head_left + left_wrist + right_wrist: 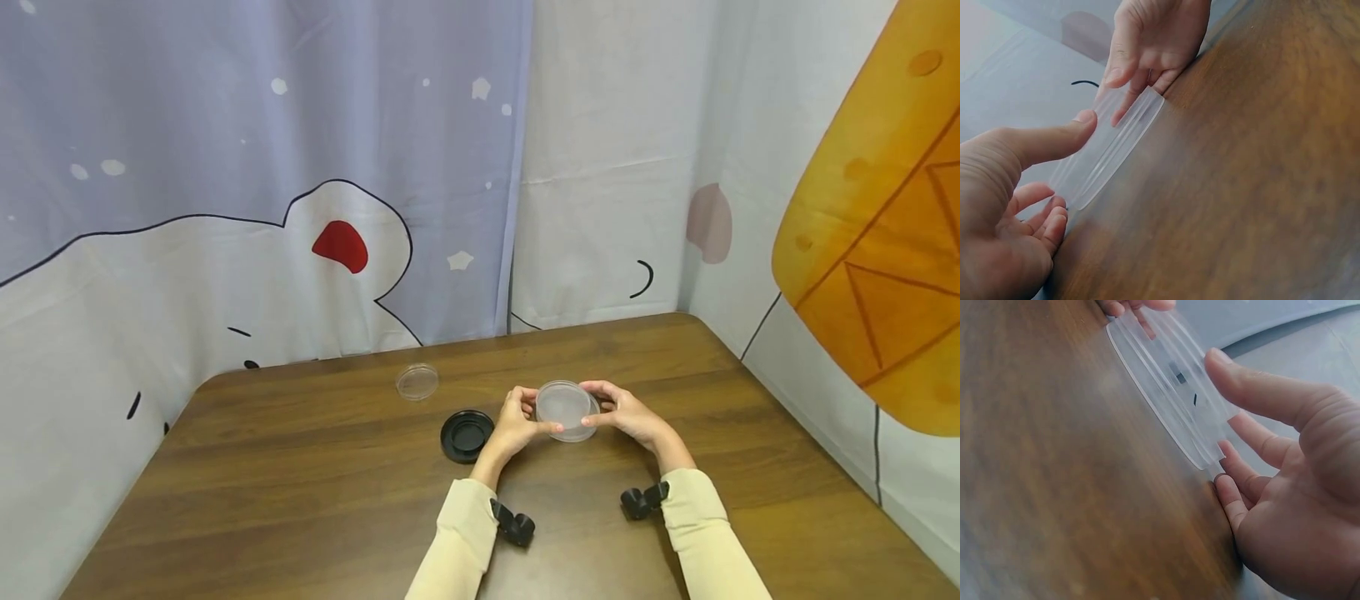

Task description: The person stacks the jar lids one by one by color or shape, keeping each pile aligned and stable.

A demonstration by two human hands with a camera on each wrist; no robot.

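Observation:
Both hands hold a stack of shallow, clear round plastic dishes (564, 405) between them, right over the table. In the left wrist view the stack (1116, 147) is seen side-on, its walls stepped and ridged. My left hand (516, 425) grips the left side, thumb over the top edge and fingers curled low around the rim. On the opposite side my right hand (630, 414) grips it likewise, the thumb near the top face (1175, 381) and fingers at the lower rim. The upper disc sits slightly offset from the lower in the head view.
A black round dish (467, 436) with a raised inner ring lies just left of my left hand. Farther back and left is another clear round dish (417, 382). The brown wooden table (315, 483) ends at printed curtains (450, 167) behind and to the right.

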